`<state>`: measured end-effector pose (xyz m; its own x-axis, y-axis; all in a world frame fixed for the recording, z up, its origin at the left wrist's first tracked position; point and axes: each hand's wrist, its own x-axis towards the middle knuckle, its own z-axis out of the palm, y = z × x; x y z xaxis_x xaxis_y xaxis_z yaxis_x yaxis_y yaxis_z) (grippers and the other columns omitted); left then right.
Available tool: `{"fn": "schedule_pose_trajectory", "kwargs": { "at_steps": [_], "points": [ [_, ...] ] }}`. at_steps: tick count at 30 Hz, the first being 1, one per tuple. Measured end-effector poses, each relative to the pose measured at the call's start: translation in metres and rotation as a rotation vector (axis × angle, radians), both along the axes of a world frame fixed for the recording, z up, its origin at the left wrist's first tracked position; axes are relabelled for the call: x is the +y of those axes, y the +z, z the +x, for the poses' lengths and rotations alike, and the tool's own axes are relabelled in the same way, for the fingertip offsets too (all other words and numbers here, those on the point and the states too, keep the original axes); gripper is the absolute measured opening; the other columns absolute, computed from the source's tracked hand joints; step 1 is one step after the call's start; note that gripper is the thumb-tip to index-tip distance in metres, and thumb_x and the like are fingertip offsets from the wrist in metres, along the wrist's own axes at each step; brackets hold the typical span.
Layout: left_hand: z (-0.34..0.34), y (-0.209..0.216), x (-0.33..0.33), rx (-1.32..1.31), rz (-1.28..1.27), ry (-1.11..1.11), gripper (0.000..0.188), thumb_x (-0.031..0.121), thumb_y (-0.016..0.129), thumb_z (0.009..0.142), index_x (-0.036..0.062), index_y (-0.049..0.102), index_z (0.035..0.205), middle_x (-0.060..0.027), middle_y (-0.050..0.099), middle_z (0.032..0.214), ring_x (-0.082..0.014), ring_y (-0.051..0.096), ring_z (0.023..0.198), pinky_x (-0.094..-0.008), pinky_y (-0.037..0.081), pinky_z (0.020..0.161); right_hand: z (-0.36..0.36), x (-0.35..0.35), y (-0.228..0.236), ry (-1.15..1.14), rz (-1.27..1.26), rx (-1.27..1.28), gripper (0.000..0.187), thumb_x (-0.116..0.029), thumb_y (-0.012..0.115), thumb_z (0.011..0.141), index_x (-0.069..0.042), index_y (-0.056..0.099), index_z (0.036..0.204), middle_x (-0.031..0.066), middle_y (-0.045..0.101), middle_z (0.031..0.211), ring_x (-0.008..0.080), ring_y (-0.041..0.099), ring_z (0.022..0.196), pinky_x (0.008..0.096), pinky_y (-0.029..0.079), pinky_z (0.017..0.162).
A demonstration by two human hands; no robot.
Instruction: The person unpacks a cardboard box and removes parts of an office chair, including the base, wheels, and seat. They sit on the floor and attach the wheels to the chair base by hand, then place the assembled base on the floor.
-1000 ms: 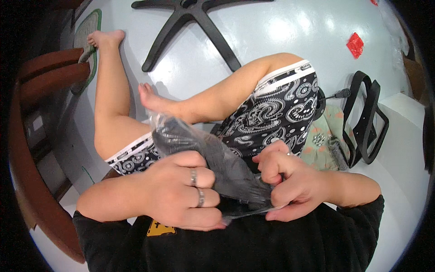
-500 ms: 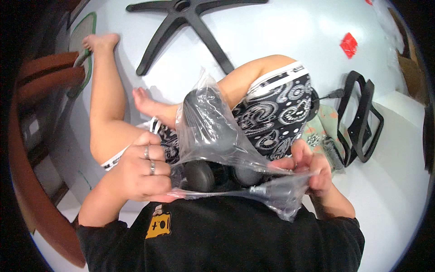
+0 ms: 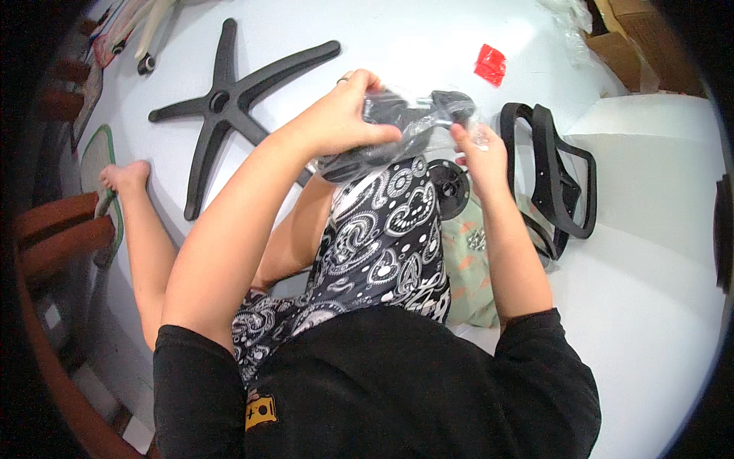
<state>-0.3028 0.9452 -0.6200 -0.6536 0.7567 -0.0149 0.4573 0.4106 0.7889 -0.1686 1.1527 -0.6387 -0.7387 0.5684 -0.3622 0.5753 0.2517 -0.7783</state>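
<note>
Both my hands hold a clear plastic bag [image 3: 417, 141] up above my right knee, out in front of me. Black chair casters lie inside it, partly hidden by glare on the plastic. My left hand [image 3: 358, 115] is clamped over the bag's left side, thumb across the front. At the right end, my right hand [image 3: 483, 153] pinches the plastic near a black caster [image 3: 453, 103]. Just below the bag, a round black part [image 3: 449, 190] sits beside my thigh.
A black five-armed chair base [image 3: 222, 107] lies on the floor at left. Black armrests [image 3: 562, 172] stand at right, near a small bag of metal hardware [image 3: 477, 240] on a green patterned cloth [image 3: 466, 287]. Farther off are a red packet [image 3: 490, 64] and cardboard boxes [image 3: 646, 50].
My hands have carried the bag from close to my body forward and up over my knee. The stretched bag is now bunched. My view has shifted, showing the whole chair base.
</note>
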Motion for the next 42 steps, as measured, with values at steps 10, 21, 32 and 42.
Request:
{"fn": "schedule_pose_trajectory", "kwargs": {
  "at_steps": [10, 21, 32, 42],
  "points": [
    [-0.049, -0.032, 0.052, -0.147, -0.181, -0.064, 0.032, 0.029, 0.069, 0.072, 0.0021, 0.060, 0.085, -0.0138, 0.063, 0.079, -0.0231, 0.059, 0.073, -0.0324, 0.047, 0.069, -0.064, 0.023, -0.046, 0.074, 0.336, 0.126, 0.037, -0.034, 0.063, 0.075, 0.001, 0.054, 0.068, 0.0157, 0.054, 0.079, 0.0246, 0.056, 0.076, 0.0386, 0.044, 0.063],
    [-0.072, -0.011, 0.018, -0.939, -0.174, -0.326, 0.083, 0.035, 0.073, 0.065, 0.0087, 0.035, 0.134, -0.0138, 0.036, 0.135, -0.0264, 0.036, 0.122, -0.0402, 0.037, 0.095, -0.061, 0.020, -0.060, -0.099, -0.064, 0.229, 0.021, -0.015, 0.065, 0.069, -0.003, 0.061, 0.086, 0.0159, 0.061, 0.077, 0.0274, 0.059, 0.077, 0.0366, 0.046, 0.071],
    [-0.050, -0.004, 0.056, -0.630, -0.207, -0.102, 0.037, 0.037, 0.045, 0.090, 0.0086, 0.058, 0.110, -0.0018, 0.060, 0.088, -0.0070, 0.054, 0.059, -0.0203, 0.040, 0.041, -0.048, 0.003, -0.055, 0.041, 0.316, 0.480, 0.019, -0.002, 0.054, 0.069, -0.010, 0.066, 0.080, 0.0126, 0.056, 0.084, 0.0310, 0.055, 0.084, 0.0377, 0.046, 0.076],
    [-0.030, 0.011, 0.065, -0.416, -0.080, 0.122, 0.040, 0.036, 0.038, 0.093, 0.0013, 0.057, 0.102, -0.0080, 0.060, 0.079, -0.0114, 0.056, 0.052, -0.0222, 0.045, 0.044, -0.043, 0.003, -0.014, 0.094, 0.065, 0.610, 0.029, -0.026, 0.071, 0.067, -0.010, 0.068, 0.090, 0.0098, 0.057, 0.088, 0.0280, 0.052, 0.090, 0.0351, 0.041, 0.083]
  ]
}}
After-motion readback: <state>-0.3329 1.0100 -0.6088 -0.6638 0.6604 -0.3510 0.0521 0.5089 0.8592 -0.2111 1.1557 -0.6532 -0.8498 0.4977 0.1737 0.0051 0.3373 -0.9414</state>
